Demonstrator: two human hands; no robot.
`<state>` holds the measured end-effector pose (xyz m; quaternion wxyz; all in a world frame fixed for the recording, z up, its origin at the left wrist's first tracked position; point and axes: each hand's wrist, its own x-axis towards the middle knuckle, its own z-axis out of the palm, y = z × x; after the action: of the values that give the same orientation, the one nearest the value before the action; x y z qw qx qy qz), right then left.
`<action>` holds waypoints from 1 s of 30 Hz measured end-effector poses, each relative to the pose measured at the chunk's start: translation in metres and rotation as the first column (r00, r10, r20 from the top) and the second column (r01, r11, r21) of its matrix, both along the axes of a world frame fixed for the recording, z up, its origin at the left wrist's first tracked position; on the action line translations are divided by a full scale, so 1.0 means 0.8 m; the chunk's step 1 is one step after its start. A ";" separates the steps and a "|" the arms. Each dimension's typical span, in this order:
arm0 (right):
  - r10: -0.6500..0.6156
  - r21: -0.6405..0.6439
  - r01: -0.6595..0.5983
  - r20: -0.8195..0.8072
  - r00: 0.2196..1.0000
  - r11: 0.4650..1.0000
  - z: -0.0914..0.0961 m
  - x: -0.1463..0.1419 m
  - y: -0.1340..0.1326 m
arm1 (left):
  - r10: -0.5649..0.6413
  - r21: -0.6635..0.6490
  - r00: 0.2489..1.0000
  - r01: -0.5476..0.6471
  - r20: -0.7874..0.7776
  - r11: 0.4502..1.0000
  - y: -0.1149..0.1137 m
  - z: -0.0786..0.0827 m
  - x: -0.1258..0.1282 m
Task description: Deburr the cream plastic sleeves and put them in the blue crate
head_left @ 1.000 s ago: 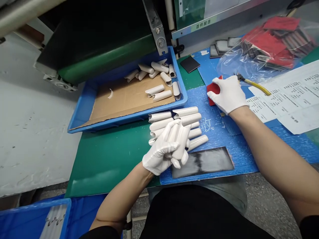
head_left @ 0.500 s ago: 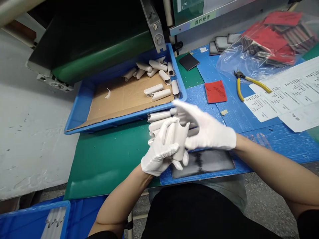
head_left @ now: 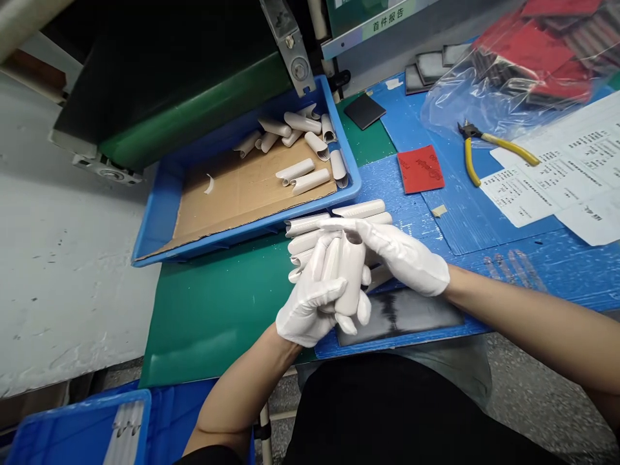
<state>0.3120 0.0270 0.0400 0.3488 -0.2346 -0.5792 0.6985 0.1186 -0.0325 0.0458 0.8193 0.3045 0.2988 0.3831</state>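
Both my hands wear white gloves. My left hand (head_left: 314, 302) is closed around a bundle of white rolled tubes (head_left: 349, 271), held upright over the table's front. My right hand (head_left: 402, 253) lies across the top of that bundle, fingers stretched out flat and touching the tube ends. Just behind, a row of the same white tubes (head_left: 334, 219) lies on the blue mat. A dark grey plate (head_left: 407, 313) rests on the mat below my hands.
A blue tray (head_left: 159, 219) lined with cardboard holds several white tubes (head_left: 305, 145) under a green conveyor (head_left: 194, 110). A red card (head_left: 420, 169), yellow-handled pliers (head_left: 489, 150), printed sheets (head_left: 557, 177) and a plastic bag of red and dark pieces (head_left: 523, 64) lie at right.
My right hand left the red card at the far right and came back left onto the top of the tube bundle. My left hand kept its hold in place.
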 end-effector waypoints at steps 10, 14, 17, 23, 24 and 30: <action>0.153 -0.004 -0.153 -0.030 0.988 0.988 0.023 0.008 -0.004 | -0.044 0.057 0.999 0.045 -0.019 0.997 -0.005 0.012 0.005; 0.156 -0.022 -0.157 -0.039 0.987 0.987 0.031 0.006 -0.003 | -0.046 0.053 0.998 0.048 -0.031 0.997 -0.004 0.012 0.004; 0.151 -0.060 -0.153 -0.039 0.988 0.986 0.032 0.004 -0.002 | -0.044 0.034 0.998 0.045 -0.034 0.998 -0.004 0.009 0.004; 0.176 -0.045 -0.179 -0.059 0.983 0.983 0.033 0.001 0.001 | -0.014 -0.019 1.000 0.014 -0.002 1.000 -0.005 0.004 0.003; 0.175 -0.041 -0.177 -0.055 0.983 0.983 0.033 0.000 0.001 | -0.017 -0.019 1.000 0.017 -0.007 1.000 -0.005 0.004 0.003; -0.051 0.239 0.011 0.163 0.985 0.971 0.017 0.006 0.010 | -0.008 0.023 1.000 0.009 -0.023 1.000 -0.004 0.006 0.004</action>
<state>0.3168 0.0353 0.0537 0.3350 -0.2585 -0.6820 0.5965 0.1222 -0.0357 0.0507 0.8140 0.3194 0.3024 0.3794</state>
